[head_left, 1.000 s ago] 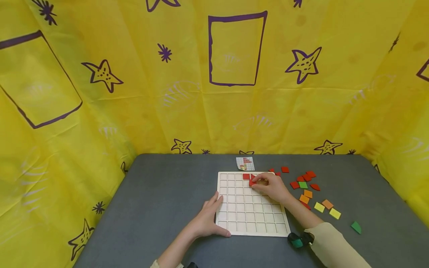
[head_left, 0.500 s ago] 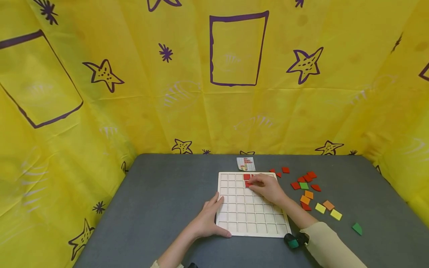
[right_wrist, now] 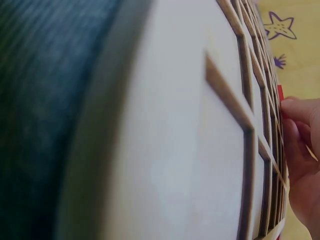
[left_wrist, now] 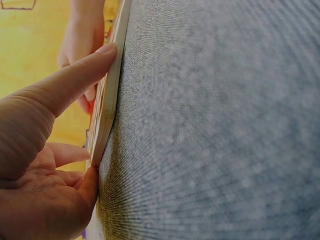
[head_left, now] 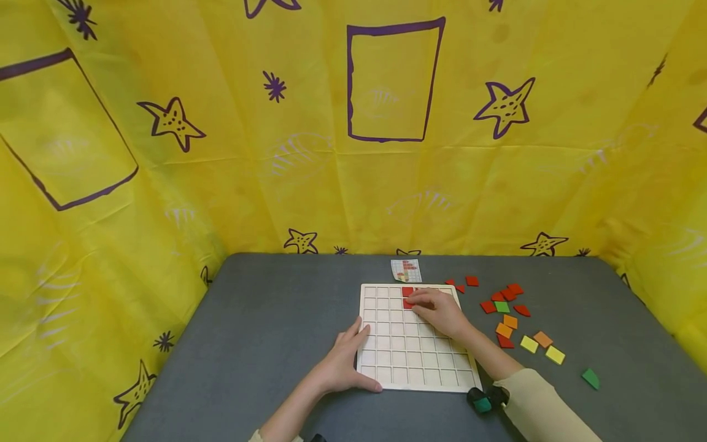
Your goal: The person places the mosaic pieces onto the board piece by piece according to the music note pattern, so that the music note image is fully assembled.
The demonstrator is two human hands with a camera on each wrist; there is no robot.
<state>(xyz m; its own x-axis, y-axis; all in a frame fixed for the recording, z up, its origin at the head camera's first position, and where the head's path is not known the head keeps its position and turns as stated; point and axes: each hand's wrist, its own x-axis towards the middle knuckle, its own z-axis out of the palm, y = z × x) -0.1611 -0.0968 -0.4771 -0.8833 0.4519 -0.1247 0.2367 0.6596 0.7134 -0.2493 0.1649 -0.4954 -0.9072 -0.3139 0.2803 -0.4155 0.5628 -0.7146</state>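
A pale wooden grid board lies on the table. My left hand rests at its near-left corner, thumb along the front edge and extended fingers against the left side; the left wrist view shows the thumb straight on the rim. Over the board's far part, my right hand has bent fingers and thumb at a red tile, partly hidden by the fingertips. Directly behind it another red tile sits in a cell. In the right wrist view, a red edge shows by the fingertips of the right hand.
A small printed card with a coloured pattern lies behind the board. To the right are scattered red tiles, a green tile, orange tiles, yellow tiles and a green rounded piece. A yellow patterned cloth hangs behind the table.
My right hand has shifted slightly left with the red tile, which now lies in a cell in front of the other red tile. The left hand stays at the board's corner.
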